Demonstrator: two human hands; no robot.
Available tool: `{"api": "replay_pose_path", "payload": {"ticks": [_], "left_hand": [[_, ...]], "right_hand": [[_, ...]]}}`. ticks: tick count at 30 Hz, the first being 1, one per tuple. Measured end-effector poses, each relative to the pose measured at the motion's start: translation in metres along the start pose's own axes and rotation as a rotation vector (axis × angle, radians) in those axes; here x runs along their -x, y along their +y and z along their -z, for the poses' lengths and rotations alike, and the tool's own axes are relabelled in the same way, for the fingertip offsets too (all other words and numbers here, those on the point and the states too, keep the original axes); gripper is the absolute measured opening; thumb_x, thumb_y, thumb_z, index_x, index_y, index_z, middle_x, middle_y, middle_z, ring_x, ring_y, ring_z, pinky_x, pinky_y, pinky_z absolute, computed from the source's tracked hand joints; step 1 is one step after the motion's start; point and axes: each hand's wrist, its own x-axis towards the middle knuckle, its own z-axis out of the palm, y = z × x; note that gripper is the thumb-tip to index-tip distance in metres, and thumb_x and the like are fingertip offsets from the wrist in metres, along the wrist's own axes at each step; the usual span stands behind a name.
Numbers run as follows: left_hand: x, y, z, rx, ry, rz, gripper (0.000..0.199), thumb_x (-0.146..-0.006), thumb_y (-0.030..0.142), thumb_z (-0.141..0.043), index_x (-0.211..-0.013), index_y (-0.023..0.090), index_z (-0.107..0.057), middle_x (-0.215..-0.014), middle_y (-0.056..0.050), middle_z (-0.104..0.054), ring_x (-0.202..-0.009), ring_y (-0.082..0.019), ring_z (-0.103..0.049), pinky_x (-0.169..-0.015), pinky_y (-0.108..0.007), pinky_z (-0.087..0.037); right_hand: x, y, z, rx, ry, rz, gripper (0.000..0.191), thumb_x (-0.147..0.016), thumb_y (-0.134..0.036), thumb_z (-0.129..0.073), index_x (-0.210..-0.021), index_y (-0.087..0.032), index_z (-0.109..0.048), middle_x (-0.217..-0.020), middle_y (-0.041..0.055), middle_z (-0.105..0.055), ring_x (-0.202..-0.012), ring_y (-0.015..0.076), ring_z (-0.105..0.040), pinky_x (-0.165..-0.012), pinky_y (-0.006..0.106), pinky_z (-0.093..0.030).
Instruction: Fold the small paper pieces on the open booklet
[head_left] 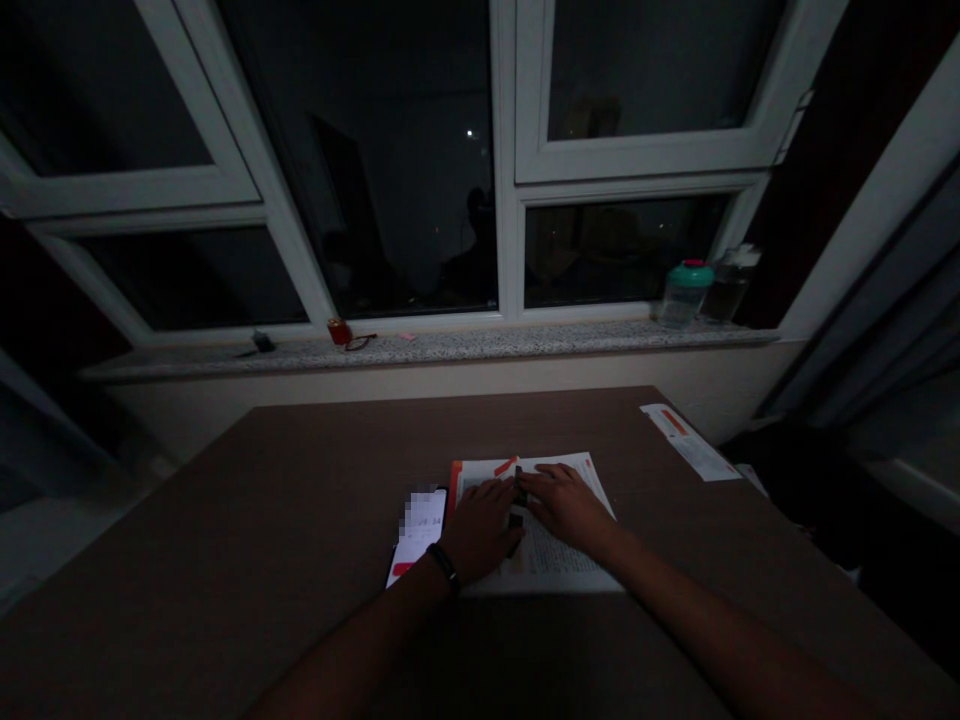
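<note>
At the table (225,540), the left hand (480,527) and right hand (566,505) rest on a printed sheet (544,560), fingers meeting at a small dark object (517,508) between them; it's too dim to tell whether either grips it. A phone (418,535) lies just beside the left hand.

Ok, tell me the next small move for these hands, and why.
Probably lift the right hand slightly off the printed sheet. It and the left hand crowd a small dark object on the sheet, so its shape is hard to make out. Lifting straight up should show it better without nudging the smartphone beside the sheet.
</note>
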Motion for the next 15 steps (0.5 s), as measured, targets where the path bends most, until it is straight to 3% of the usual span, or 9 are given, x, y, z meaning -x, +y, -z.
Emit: {"api": "replay_pose_path", "payload": {"ticks": [4, 8, 15], "left_hand": [[0.0009, 0.0013, 0.0026, 0.011, 0.011, -0.007, 0.060, -0.088, 0.040, -0.063, -0.139, 0.018, -0.040, -0.142, -0.012, -0.047, -0.132, -0.029, -0.040, -0.108, -0.046, -0.032], [0.0036, 0.0047, 0.0052, 0.018, 0.032, -0.043, 0.060, -0.089, 0.047, -0.061, -0.139, 0.022, -0.040, -0.144, -0.011, -0.045, -0.129, -0.029, -0.042, -0.107, -0.046, -0.034], [0.0070, 0.0087, 0.0025, -0.014, 0.008, -0.016, 0.057, -0.089, 0.045, -0.061, -0.138, 0.023, -0.040, -0.140, -0.011, -0.046, -0.130, -0.031, -0.042, -0.106, -0.048, -0.034]], "right_hand": [[-0.0009, 0.0003, 0.0011, -0.003, 0.016, 0.015, 0.042, -0.092, -0.021, -0.056, -0.133, -0.026, -0.057, -0.133, 0.0049, -0.061, -0.128, 0.0260, -0.046, -0.107, 0.047, -0.033], [-0.0024, 0.0019, 0.0052, 0.010, 0.024, 0.076, 0.032, -0.092, -0.016, -0.055, -0.120, -0.028, -0.066, -0.122, 0.0031, -0.066, -0.121, 0.0245, -0.048, -0.102, 0.042, -0.036], [0.0009, 0.0002, 0.0069, 0.079, -0.088, 0.170, 0.023, -0.090, -0.012, -0.053, -0.103, -0.021, -0.069, -0.100, 0.0072, -0.064, -0.099, 0.0225, -0.051, -0.086, 0.035, -0.040]]}}
